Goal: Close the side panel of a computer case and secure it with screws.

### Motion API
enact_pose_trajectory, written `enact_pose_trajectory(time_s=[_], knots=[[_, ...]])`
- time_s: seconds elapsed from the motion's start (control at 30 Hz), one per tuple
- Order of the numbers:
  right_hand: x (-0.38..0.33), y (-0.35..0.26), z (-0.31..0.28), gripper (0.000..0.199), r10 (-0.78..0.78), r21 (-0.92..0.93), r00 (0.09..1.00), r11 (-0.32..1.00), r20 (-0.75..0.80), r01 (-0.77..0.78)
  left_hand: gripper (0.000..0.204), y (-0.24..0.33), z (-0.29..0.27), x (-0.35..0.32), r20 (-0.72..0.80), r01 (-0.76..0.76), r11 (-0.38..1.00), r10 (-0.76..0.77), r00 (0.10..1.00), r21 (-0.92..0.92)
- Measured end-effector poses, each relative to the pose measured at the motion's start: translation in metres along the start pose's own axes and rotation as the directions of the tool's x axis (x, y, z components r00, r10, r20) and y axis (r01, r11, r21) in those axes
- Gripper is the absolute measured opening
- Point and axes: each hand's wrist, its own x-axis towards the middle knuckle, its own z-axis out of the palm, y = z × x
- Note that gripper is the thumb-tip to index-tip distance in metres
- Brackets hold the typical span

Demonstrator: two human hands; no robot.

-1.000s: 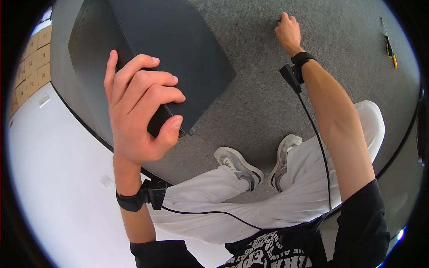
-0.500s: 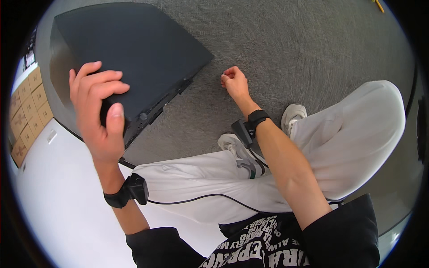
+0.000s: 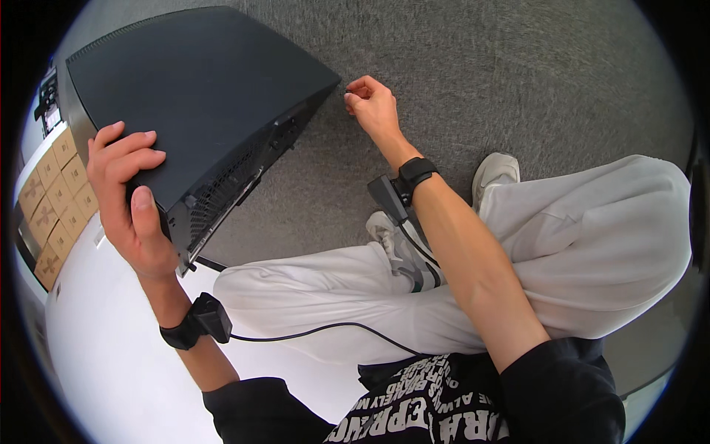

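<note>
A large black computer case [image 3: 200, 89] stands on the floor at the left, its perforated panel with metal fittings [image 3: 222, 189] turned toward me. My left hand [image 3: 133, 200] grips the near left corner of the case, fingers bent over the top and thumb along the edge. Beyond the far right corner of the case, just apart from it, is my right hand [image 3: 373, 107]. Its thumb and fingertips are pinched together. A tiny dark spot shows at the fingertips, too small to name.
Grey carpet [image 3: 458, 81] spreads around the case. Stacked cardboard boxes [image 3: 59, 200] stand at the far left beside a white surface [image 3: 96, 311]. My shoes [image 3: 403, 255] and bent legs in white trousers [image 3: 592, 244] are close by. A black cable [image 3: 318, 329] runs from my left wrist device.
The case has turned and tilted so more of its perforated panel shows. My left hand shifted left with it. My right hand moved left and farther away, toward the case's corner.
</note>
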Motion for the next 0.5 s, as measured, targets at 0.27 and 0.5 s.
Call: enact_pose_trajectory(time_s=[0.27,0.5], knots=[[-0.004,-0.004,0.011,0.006,0.026,0.123,1.0,0.992,-0.017,-0.023,0.032,-0.01,-0.011,-0.004,0.103,-0.036,0.997,0.028,0.994,0.07],[-0.005,-0.009,0.019,0.009,0.069,0.172,0.997,0.983,-0.026,-0.064,0.035,-0.016,-0.011,-0.009,0.102,-0.026,0.997,0.018,0.995,0.076]])
